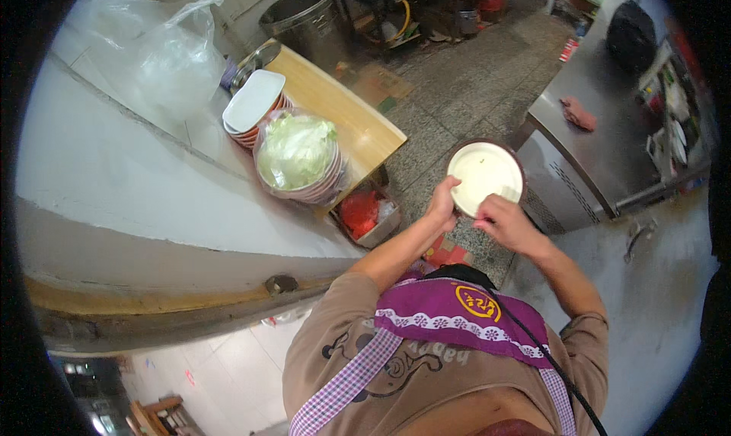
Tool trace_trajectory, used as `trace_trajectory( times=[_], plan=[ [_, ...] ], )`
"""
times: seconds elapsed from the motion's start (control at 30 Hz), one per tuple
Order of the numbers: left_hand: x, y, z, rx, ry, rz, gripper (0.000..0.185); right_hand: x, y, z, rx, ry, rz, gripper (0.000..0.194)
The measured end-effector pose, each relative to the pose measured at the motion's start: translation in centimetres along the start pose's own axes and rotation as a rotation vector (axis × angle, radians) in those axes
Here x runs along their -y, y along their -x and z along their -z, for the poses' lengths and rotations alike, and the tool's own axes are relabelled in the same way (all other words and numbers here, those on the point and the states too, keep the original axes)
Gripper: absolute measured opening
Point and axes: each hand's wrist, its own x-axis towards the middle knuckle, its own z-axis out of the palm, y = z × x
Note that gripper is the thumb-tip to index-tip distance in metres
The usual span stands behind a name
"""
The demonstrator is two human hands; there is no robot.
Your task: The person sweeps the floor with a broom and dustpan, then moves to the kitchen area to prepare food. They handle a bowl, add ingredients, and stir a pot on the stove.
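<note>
Out in front of my body, my left hand [443, 205] holds a round cream bowl [485, 170] with a brown outside. My left thumb lies over the rim and the fingers go under the side. A small green speck sits on the bowl's pale inside. My right hand [505, 222] is at the near right part of the bowl, its fingers curled over the rim. Something small and pale shows at those fingertips, too blurred to name. Whether the right fingers grip it or the rim is hidden.
On the left, a wooden board [365, 130] bears stacked white dishes [255, 100] and a bagged bowl stack topped with lettuce leaves [297, 150]. Below sits a box with a red bag [358, 213]. A steel counter [611, 150] with a pink cloth [578, 114] stands right; a large metal pot [308, 25] stands behind.
</note>
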Motion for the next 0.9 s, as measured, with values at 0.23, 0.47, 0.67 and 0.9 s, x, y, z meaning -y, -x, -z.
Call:
trace_trajectory(
  times=[0.23, 0.47, 0.67, 0.9],
  plan=[
    [-3.3, -6.5, -3.1, 0.132, -0.143, 0.057, 0.046, -8.9, -3.6, 9.1, 0.320, -0.058, -0.007, 0.023],
    [-5.9, -14.3, -4.5, 0.209, -0.097, 0.076, 0.045, -17.8, -13.5, 6.0, 0.123, 0.254, -0.267, 0.032],
    [-10.1, -19.9, -3.6, 0.085, -0.011, 0.025, 0.049, -19.9, -18.9, 4.0, 0.012, 0.461, -0.185, 0.014],
    [-14.1, -23.5, -3.9, 0.000, 0.064, -0.020, 0.048, -22.5, -22.3, 7.3, -0.090, 0.247, 0.093, 0.014]
  ],
)
